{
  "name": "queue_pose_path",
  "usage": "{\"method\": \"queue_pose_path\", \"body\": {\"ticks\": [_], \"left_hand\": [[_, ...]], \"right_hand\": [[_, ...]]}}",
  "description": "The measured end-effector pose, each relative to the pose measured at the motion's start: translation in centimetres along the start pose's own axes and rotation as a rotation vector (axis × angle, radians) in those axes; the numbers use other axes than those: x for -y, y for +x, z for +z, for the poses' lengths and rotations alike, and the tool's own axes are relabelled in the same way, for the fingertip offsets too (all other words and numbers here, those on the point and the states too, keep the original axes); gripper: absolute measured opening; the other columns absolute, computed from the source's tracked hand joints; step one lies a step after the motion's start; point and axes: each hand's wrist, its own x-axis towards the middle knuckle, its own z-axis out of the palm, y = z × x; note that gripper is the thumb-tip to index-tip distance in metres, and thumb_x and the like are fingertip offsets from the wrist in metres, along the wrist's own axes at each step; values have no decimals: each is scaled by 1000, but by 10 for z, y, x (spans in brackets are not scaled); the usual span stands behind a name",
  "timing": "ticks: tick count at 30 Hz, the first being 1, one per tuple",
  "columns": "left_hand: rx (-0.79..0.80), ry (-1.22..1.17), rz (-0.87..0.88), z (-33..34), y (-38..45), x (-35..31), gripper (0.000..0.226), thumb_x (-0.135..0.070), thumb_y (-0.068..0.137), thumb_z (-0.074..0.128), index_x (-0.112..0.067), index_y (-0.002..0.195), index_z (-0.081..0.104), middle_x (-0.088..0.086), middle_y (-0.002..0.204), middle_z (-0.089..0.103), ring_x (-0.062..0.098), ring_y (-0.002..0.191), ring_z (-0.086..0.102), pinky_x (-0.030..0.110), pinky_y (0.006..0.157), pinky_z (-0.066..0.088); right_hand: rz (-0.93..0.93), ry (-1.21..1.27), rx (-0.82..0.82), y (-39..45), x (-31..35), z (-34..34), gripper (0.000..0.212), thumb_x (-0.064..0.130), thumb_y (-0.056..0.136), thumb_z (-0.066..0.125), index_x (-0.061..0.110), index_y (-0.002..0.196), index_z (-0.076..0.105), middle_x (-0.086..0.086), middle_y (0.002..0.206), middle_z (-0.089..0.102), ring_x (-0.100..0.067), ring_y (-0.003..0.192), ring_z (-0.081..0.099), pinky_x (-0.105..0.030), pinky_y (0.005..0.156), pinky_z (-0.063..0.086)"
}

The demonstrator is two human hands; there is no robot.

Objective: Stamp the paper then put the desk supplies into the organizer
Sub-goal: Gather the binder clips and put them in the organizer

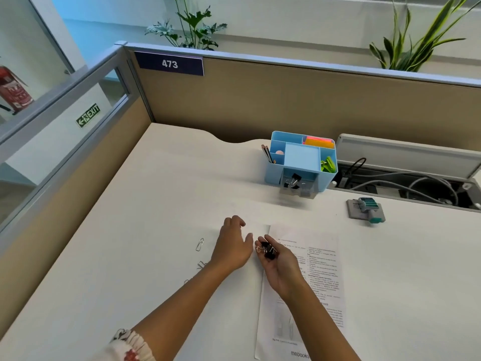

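Right hand (279,267): palm turned up over the printed paper (320,259), its grip cupped loosely around a small cluster of black binder clips (268,250) with silver wire handles. Left hand (233,246): palm down just beside the right, fingers spread and slack, its grip holding nothing, resting on or just above the white tabletop (156,204). Sleeve (127,345): floral fabric with gathered cuff, at the left forearm's lower end. Paper clips, silver: one (200,244) lying loose left of the left hand, others partly hidden beneath the left forearm. Paper: one printed sheet, flat on the tabletop, under the right forearm. Stamp (369,208): teal and grey, resting on a grey pad (354,208), well beyond the paper to the right. Organizer (302,162): light blue, multi-compartment, at the tabletop's far edge; holds pencils at left, orange sticky notes at rear, green items at right, and more black binder clips in the front clear drawer. Open cable tray (406,183) beside the organizer.
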Motion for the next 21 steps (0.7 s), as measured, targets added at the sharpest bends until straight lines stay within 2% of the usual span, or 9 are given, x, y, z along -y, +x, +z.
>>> {"method": "queue_pose_path", "body": {"ticks": [3, 4, 6, 9, 12, 14, 16, 18, 21], "left_hand": [[101, 78, 44, 4, 17, 6, 40, -25, 93, 55, -13, 129, 41, 3, 136, 40, 21, 124, 43, 34, 102, 39], [164, 132, 65, 6, 22, 10, 48, -25, 94, 53, -12, 137, 36, 5, 146, 33, 23, 135, 35, 35, 110, 32], [302, 266, 77, 12, 30, 17, 63, -27, 98, 47, -12, 151, 16, 5, 161, 5, 25, 149, 4, 40, 121, 8], [403, 395, 77, 19, 38, 27, 72, -35, 101, 39, -19, 153, -7, 0, 159, -23, 22, 146, -24, 43, 117, -12], [427, 445, 80, 23, 39, 31, 74, -40, 101, 35, -23, 151, -16, -3, 155, -31, 21, 142, -31, 41, 114, -18], [443, 471, 82, 25, 40, 33, 74, -42, 101, 33, -23, 151, -19, -3, 154, -34, 20, 141, -33, 41, 114, -19], [460, 501, 79, 25, 40, 34, 74, -43, 101, 31, -23, 150, -21, -3, 153, -36, 21, 141, -34, 42, 114, -20], [472, 519, 75, 25, 41, 33, 74, -45, 101, 29, -23, 149, -23, -2, 152, -38, 21, 140, -35, 43, 114, -20], [479, 527, 79, 26, 40, 33, 74, -46, 101, 28, -23, 148, -24, -2, 151, -39, 21, 139, -37, 43, 114, -20]], "right_hand": [[-14, 37, 2, -2, 16, 3, 10, 1, 94, 55, -5, 97, 63, -16, 91, 65, -24, 84, 63, -28, 77, 58], [-26, 57, 6, -2, 23, 5, 10, 0, 94, 55, -5, 96, 63, -16, 90, 64, -24, 84, 62, -28, 79, 58], [-61, 101, 11, -1, 39, 10, 9, -2, 94, 53, -6, 96, 61, -17, 91, 62, -24, 87, 60, -31, 86, 56], [-134, 128, 32, 1, 68, 21, 11, -1, 96, 49, -4, 92, 58, -16, 88, 59, -23, 84, 58, -28, 86, 54], [-196, 127, 55, 10, 96, 31, 13, 2, 98, 44, -3, 94, 56, -15, 90, 57, -22, 83, 57, -31, 94, 50], [-227, 108, 50, 21, 112, 37, 14, 5, 100, 43, -1, 95, 54, -15, 94, 56, -22, 85, 56, -31, 92, 50], [-250, 132, 46, 32, 126, 43, 13, 8, 101, 41, 0, 99, 51, -16, 104, 54, -23, 93, 55, -33, 98, 49], [-265, 157, 34, 42, 136, 48, 18, 11, 103, 38, -1, 113, 47, -18, 115, 52, -25, 103, 53, -37, 106, 45], [-305, 111, 8, 51, 146, 55, 40, 13, 104, 37, -1, 140, 37, -16, 137, 51, -26, 124, 53, -39, 109, 42]]}}
